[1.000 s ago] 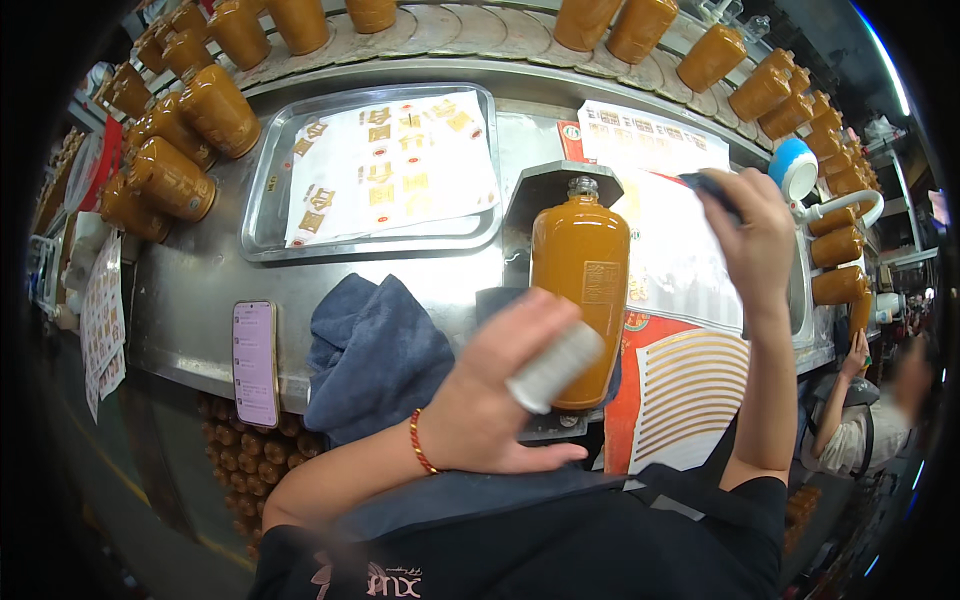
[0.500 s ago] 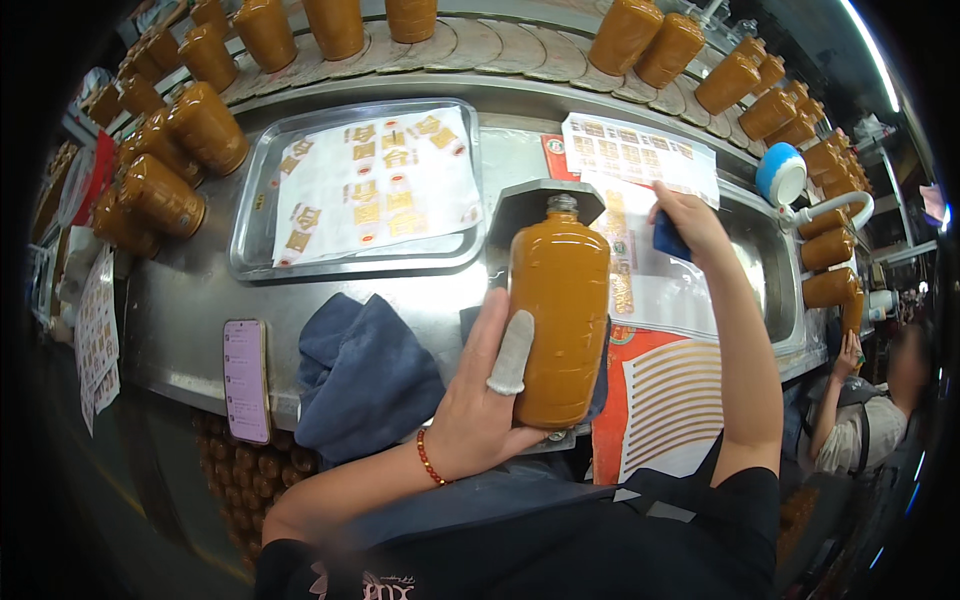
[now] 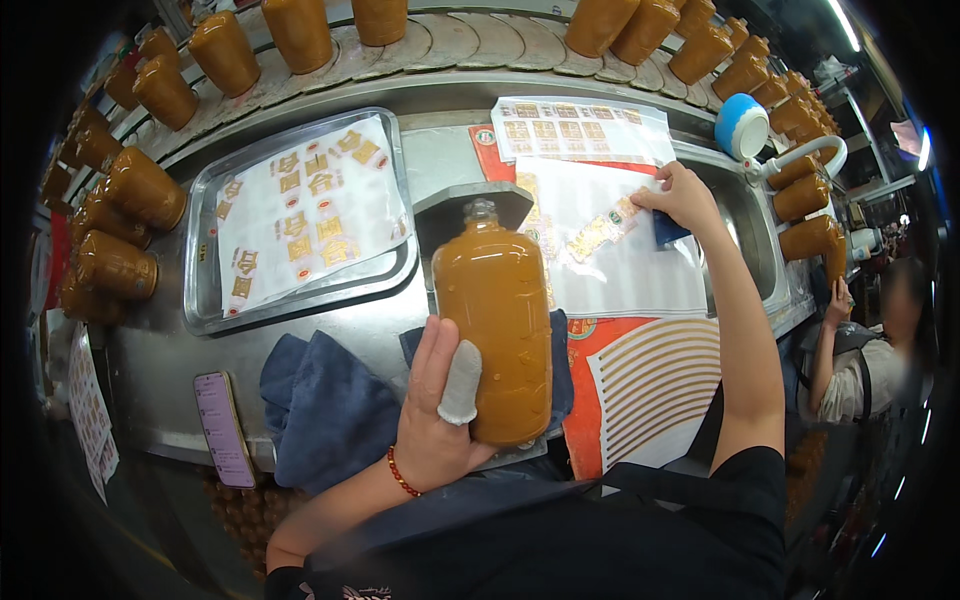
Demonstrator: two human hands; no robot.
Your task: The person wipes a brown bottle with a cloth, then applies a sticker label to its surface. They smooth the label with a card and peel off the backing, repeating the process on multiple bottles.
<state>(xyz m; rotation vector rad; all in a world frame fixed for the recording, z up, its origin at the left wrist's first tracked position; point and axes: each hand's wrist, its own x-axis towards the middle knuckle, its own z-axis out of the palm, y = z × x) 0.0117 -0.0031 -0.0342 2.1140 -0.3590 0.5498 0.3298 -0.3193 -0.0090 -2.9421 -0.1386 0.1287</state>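
Observation:
A glossy brown bottle (image 3: 497,335) with a narrow neck lies tilted back, its neck at a grey angular support (image 3: 500,203). My left hand (image 3: 435,420) holds its lower left side, fingers along the glass and thumb round the base. A whitish finger cover (image 3: 461,385) is on one finger. Over at the right, my right hand (image 3: 688,200) pinches the upper end of a gold decal strip (image 3: 600,233), which lies slantwise over a white sheet (image 3: 620,285). A dark blue flat piece (image 3: 668,230) is also in that hand, partly hidden by the fingers.
A metal tray (image 3: 193,270) with decal sheets stands left, above a blue cloth (image 3: 335,405) and a phone (image 3: 224,430). Brown bottles (image 3: 225,55) line the conveyor (image 3: 440,42) behind. Right are a sink (image 3: 765,265), faucet (image 3: 800,158) and another person (image 3: 865,370).
The gold strip now shows in my right hand, slanting across the white sheet. My left hand stays on the bottle. The whole view has shifted, so the bench sits further left.

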